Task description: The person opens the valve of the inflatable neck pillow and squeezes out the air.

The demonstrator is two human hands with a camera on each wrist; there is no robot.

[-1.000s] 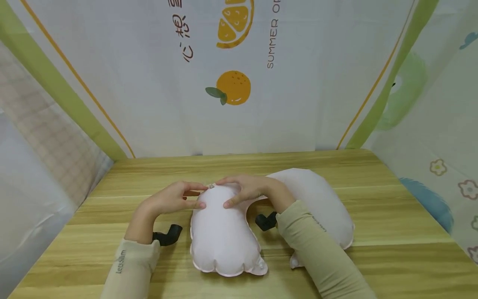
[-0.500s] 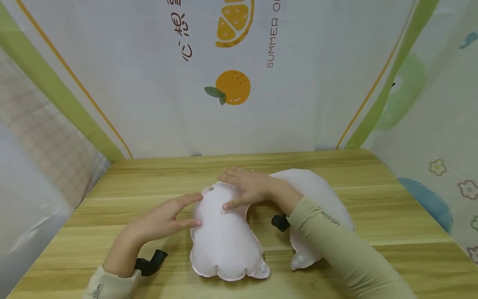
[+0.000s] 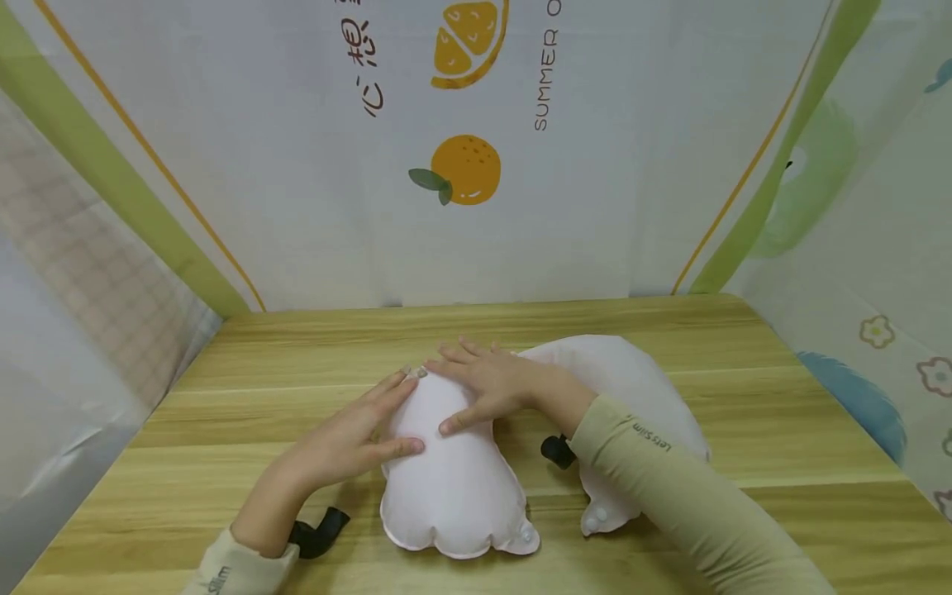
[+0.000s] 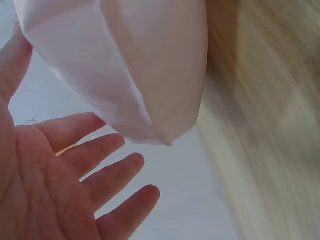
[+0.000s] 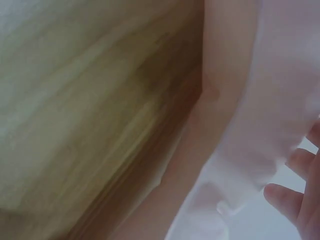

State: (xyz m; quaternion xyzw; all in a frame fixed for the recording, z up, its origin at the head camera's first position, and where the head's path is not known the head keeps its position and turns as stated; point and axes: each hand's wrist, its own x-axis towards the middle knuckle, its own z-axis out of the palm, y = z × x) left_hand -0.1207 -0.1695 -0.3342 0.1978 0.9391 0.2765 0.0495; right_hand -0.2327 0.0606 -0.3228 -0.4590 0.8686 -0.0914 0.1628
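Observation:
A pale pink, inflated U-shaped neck pillow (image 3: pixel 454 487) lies on the wooden table, its two ends toward the person. My left hand (image 3: pixel 342 438) rests against the outer side of the pillow's left arm, thumb on top and fingers near its far corner. In the left wrist view those fingers (image 4: pixel 122 205) are spread and nearly straight beside the pillow's seam. My right hand (image 3: pixel 491 384) lies over the far part of the same arm, fingers spread, thumb pointing left across the fabric. The sleeved right forearm covers part of the pillow's right arm (image 3: pixel 632 372).
Snap buttons (image 3: pixel 526 535) sit on tabs at the pillow's ends. Black angled pieces (image 3: pixel 320 533) show beneath both wrists. The wooden table (image 3: pixel 781 397) ends at a white cloth backdrop (image 3: pixel 565 240) with orange prints; patterned sheets hang at both sides.
Over the second, the left hand slid toward the person, then came back closer onto the pillow. The right hand's fingers flattened and spread. The pillow stayed nearly in place.

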